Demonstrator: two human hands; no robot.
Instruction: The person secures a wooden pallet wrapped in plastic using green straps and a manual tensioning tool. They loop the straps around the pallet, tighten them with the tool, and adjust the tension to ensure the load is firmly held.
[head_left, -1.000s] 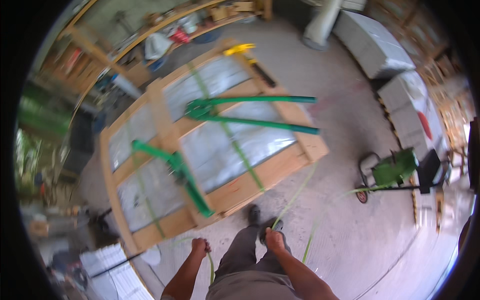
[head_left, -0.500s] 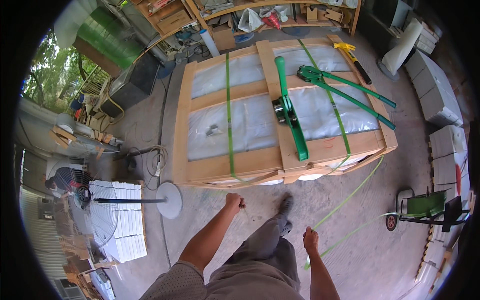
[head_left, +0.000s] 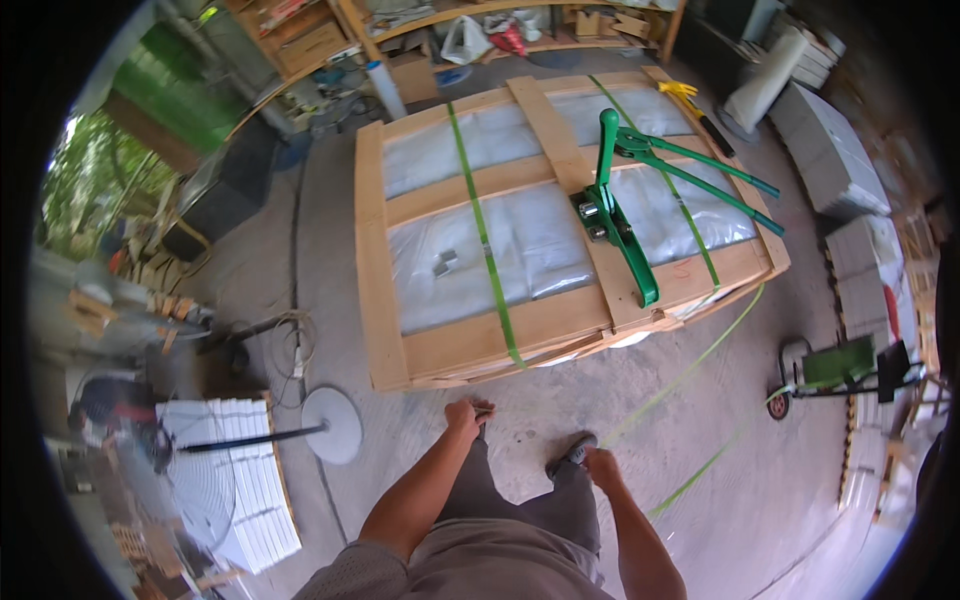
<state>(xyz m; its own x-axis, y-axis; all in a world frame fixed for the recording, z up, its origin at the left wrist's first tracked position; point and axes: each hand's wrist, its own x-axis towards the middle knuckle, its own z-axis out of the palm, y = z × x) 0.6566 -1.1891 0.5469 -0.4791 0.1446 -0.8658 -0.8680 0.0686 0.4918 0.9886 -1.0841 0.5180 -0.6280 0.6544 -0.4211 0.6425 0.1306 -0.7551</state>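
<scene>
In front of the crate's near side my left hand (head_left: 468, 414) is closed; whatever its fingers hold, if anything, is hidden. Lower and to the right, my right hand (head_left: 602, 468) grips a green plastic strap (head_left: 685, 377) that stretches up to the crate's near right corner. The wooden crate (head_left: 385, 350) has plastic-wrapped contents, and two green straps cross its top. A green strap tensioner (head_left: 622, 243) lies on the middle slat with its handle raised. To its right rests a long-handled green strap sealer (head_left: 705, 180). A yellow claw hammer (head_left: 700, 112) sits on the far right edge.
A wheeled strap dispenser cart (head_left: 835, 370) stands at right, with strap trailing from it over the floor. Stacked white slabs (head_left: 835, 150) line the right side. At left are a fan's round base (head_left: 332, 425) and a stack of white pieces (head_left: 250, 480). Wooden shelves (head_left: 560, 45) stand behind the crate.
My right hand has moved up and left with the strap, while my left hand has shifted slightly down. The view has turned, and my feet have changed position.
</scene>
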